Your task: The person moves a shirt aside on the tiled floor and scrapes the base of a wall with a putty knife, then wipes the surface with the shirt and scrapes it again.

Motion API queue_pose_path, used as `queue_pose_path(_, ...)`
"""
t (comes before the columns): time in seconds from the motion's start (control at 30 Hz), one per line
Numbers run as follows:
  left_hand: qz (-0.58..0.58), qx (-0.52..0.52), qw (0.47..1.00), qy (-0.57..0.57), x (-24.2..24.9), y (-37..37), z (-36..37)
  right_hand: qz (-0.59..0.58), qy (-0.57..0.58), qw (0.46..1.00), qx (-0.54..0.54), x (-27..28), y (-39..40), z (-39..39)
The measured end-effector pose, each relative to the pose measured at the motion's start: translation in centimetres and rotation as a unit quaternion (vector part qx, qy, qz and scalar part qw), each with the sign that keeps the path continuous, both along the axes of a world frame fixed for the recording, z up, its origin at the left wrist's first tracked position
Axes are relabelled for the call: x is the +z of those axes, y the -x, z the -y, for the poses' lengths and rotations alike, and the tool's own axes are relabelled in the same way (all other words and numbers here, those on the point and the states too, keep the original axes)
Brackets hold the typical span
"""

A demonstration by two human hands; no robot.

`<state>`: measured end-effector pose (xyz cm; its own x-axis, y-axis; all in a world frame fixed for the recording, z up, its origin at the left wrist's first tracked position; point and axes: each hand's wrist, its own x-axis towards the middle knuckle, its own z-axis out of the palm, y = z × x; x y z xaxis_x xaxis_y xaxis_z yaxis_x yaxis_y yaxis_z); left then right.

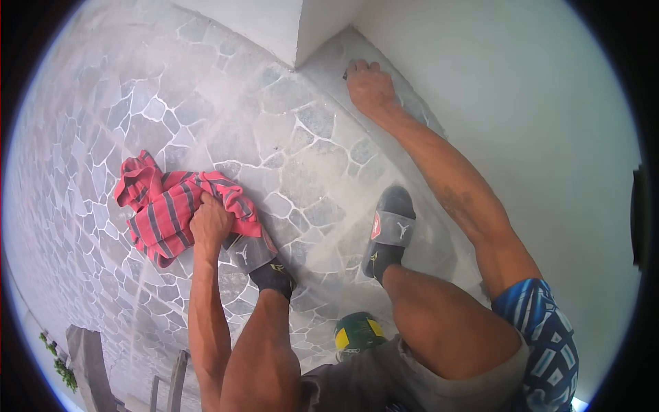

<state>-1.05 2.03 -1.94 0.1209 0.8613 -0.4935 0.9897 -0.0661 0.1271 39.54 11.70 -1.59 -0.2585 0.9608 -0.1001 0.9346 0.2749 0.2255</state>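
On the grey stone-patterned tiled floor [302,165], seen from above, a person crouches with both feet planted and both arms extended downward. The landmark for this report is the white square wall corner [296,34] that juts into the floor at the top of the view.

The left hand [209,223] lies well below and to the left of that corner. Its fingers are bunched closed on a crumpled red cloth with grey stripes [161,206], pressing it against the floor. Most of the cloth spreads out to the left of the hand, on the side away from the corner; a fold of it runs under the knuckles and reaches the left foot.

The right hand [369,86] sits just below and to the right of the corner, at the foot of the white wall [522,103]. Its palm faces the floor and its fingers are curled at the wall's base. A small dark object shows at the fingertips; whether the hand grips it cannot be told.

Two grey slide sandals worn over dark socks stand further from the corner: the left sandal [250,253] touches the cloth, the right sandal [393,223] stands beside the right forearm. A green and yellow round object [357,333] lies between the knees, farthest from the corner. A blue striped sleeve [542,329] covers the right upper arm.
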Motion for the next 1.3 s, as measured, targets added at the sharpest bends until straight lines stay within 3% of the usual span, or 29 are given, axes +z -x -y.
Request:
queue_pose_path(0.1, 0.002, 0.007, 1.0, -0.015, -0.5, 0.1, -0.2, -0.032, 0.004, 0.998, 0.057, -1.5, 0.9, 2.0)
queue_pose_path(0.2, 0.004, 0.002, 1.0, -0.004, -0.4, 0.3, 0.5, -0.061, -0.027, 0.998, 0.017, -0.6, 0.2, 0.7)
queue_pose_path(0.3, 0.007, 0.004, 1.0, -0.016, -0.2, -0.1, -0.1, 0.002, 0.027, 0.999, 0.046, -1.6, 1.9, 2.6)
queue_pose_path(0.43, 0.006, 0.011, 1.0, -0.006, 0.1, 0.0, 0.1, -0.058, -0.009, 0.998, 0.039, -1.4, 2.3, 3.0)
queue_pose_path(0.53, 0.002, 0.006, 1.0, -0.012, -0.1, -0.4, -0.2, -0.015, 0.019, 1.0, -0.008, -1.6, 4.1, 3.7)
queue_pose_path(0.63, -0.005, 0.005, 1.0, -0.009, -0.1, 0.2, -0.2, -0.01, 0.02, 0.999, 0.036, -1.1, 3.5, 3.7)
queue_pose_path(0.83, 0.002, 0.012, 1.0, -0.005, -0.3, 0.1, -0.2, 0.033, 0.019, 0.999, 0.018, -1.9, 4.5, 3.7)
queue_pose_path(0.93, 0.002, 0.014, 1.0, 0.012, -0.2, -0.1, 0.0, -0.034, -0.031, 0.998, 0.033, -1.9, 2.0, 1.8)
queue_pose_path(1.07, -0.003, 0.018, 1.0, -0.001, 0.0, -0.4, -0.2, -0.085, 0.039, 0.996, 0.003, -3.8, 2.0, 2.8)
queue_pose_path(1.17, -0.005, 0.002, 1.0, 0.009, 0.1, 0.0, -0.1, -0.022, 0.078, 0.994, 0.071, -1.2, 1.9, 2.6)
queue_pose_path(1.3, -0.01, 0.011, 1.0, 0.009, -0.3, -0.1, 0.0, -0.036, 0.05, 0.997, 0.051, -1.3, 2.1, 1.6)
